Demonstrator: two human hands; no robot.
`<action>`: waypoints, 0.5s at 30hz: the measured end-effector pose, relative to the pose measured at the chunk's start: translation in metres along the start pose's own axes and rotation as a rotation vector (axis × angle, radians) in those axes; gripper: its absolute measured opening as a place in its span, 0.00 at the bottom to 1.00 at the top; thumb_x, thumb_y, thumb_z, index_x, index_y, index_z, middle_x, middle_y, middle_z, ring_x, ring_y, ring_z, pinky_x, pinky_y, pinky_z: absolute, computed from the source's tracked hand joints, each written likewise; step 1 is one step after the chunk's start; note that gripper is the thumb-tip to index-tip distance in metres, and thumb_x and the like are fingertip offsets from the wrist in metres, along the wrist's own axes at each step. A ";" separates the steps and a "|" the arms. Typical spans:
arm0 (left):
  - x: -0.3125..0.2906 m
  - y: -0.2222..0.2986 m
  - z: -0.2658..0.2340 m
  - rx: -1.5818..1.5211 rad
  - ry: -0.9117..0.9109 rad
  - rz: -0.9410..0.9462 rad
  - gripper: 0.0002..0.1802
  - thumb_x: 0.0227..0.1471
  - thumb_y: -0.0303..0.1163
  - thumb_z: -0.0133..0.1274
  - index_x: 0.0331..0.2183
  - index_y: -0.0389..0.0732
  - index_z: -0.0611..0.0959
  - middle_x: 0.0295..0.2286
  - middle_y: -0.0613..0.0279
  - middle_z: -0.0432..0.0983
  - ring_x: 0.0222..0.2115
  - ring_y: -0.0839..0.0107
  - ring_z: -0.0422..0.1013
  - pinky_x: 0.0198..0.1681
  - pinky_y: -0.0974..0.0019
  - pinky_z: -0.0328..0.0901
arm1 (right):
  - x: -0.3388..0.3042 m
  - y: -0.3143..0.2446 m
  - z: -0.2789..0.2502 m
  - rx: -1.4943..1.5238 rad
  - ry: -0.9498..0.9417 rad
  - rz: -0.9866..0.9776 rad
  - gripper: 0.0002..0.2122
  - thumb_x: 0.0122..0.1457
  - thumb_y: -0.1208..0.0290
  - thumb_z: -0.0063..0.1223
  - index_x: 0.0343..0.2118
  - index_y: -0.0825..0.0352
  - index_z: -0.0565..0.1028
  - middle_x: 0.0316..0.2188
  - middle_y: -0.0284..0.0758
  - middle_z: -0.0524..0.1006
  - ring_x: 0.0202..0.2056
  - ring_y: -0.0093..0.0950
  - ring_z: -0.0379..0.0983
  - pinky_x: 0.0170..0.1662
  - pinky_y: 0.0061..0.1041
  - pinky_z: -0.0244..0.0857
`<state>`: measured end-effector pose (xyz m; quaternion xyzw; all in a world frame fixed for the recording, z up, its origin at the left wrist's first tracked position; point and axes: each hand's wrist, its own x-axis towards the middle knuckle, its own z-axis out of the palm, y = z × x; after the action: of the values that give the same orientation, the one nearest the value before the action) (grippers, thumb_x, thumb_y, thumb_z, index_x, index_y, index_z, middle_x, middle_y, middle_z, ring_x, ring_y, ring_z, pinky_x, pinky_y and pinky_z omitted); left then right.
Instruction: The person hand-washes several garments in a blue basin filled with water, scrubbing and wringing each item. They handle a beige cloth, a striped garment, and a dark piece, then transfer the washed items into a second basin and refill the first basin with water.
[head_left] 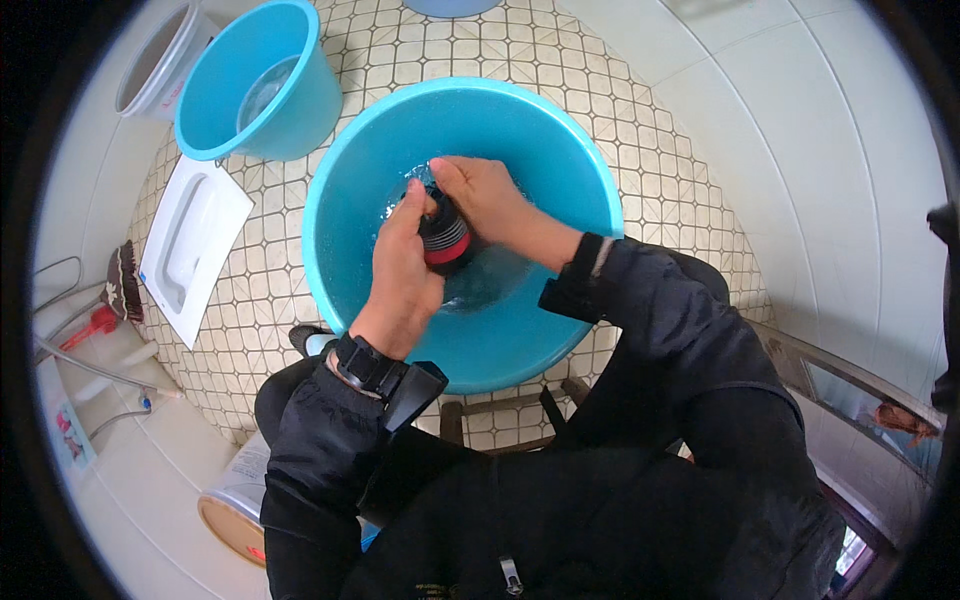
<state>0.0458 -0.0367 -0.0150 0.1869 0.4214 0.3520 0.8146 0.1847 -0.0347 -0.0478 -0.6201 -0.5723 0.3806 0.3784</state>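
In the large turquoise basin (pixel 470 365) there is some cloudy water (pixel 492 282). Just over it I hold a dark rounded item (pixel 445 235) with thin grey stripes and a red band; its exact kind does not show. My left hand (pixel 403 255) grips it from the left, thumb up along its top. On the other side my right hand (pixel 487 195) curls its fingers in at the item's upper end. Both hands are close together near the basin's middle, and the fingers partly hide the item. Water glints beside the fingertips.
At the upper left stand a smaller turquoise bucket (pixel 318 100) and a white bucket (pixel 140 75). A white squat toilet (pixel 197 240) is set in the tiled floor (pixel 690 180). Hoses and a red brush-like thing (pixel 95 325) lie along the left wall. A drum (pixel 235 500) sits lower left.
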 end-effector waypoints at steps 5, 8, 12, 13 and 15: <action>0.002 0.014 -0.011 0.726 -0.324 0.302 0.15 0.58 0.38 0.48 0.24 0.40 0.73 0.25 0.70 0.69 0.28 0.78 0.63 0.34 0.71 0.60 | 0.010 0.014 -0.023 -0.091 -0.438 0.333 0.31 0.59 0.38 0.38 0.37 0.67 0.77 0.33 0.39 0.79 0.33 0.31 0.73 0.37 0.31 0.66; -0.003 0.002 -0.015 1.206 -0.537 0.368 0.07 0.49 0.33 0.55 0.25 0.41 0.76 0.23 0.60 0.71 0.28 0.68 0.68 0.33 0.65 0.61 | 0.005 0.014 -0.022 0.508 -0.568 0.630 0.22 0.56 0.46 0.52 0.33 0.65 0.77 0.33 0.35 0.77 0.34 0.25 0.73 0.35 0.25 0.67; -0.007 -0.023 -0.026 1.200 -0.820 0.413 0.07 0.48 0.32 0.55 0.33 0.44 0.78 0.26 0.56 0.72 0.24 0.60 0.66 0.27 0.60 0.61 | -0.003 0.026 -0.004 0.656 -0.259 0.947 0.19 0.50 0.78 0.57 0.47 0.71 0.68 0.38 0.42 0.73 0.36 0.32 0.73 0.36 0.34 0.72; -0.004 -0.024 -0.031 1.000 -0.648 0.205 0.10 0.49 0.33 0.54 0.36 0.45 0.76 0.28 0.56 0.72 0.25 0.60 0.68 0.28 0.61 0.62 | -0.003 0.028 0.001 0.467 -0.186 0.924 0.22 0.50 0.83 0.52 0.51 0.70 0.66 0.40 0.44 0.72 0.38 0.34 0.73 0.37 0.36 0.72; 0.006 -0.020 -0.037 0.576 -0.306 -0.165 0.14 0.52 0.34 0.51 0.43 0.45 0.73 0.32 0.54 0.73 0.28 0.61 0.70 0.29 0.62 0.65 | -0.002 0.026 0.006 0.390 -0.070 0.865 0.26 0.49 0.86 0.44 0.55 0.66 0.65 0.42 0.48 0.71 0.40 0.37 0.72 0.39 0.36 0.72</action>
<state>0.0260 -0.0459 -0.0514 0.4254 0.3900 0.1191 0.8079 0.1900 -0.0378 -0.0736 -0.7056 -0.1917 0.6241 0.2753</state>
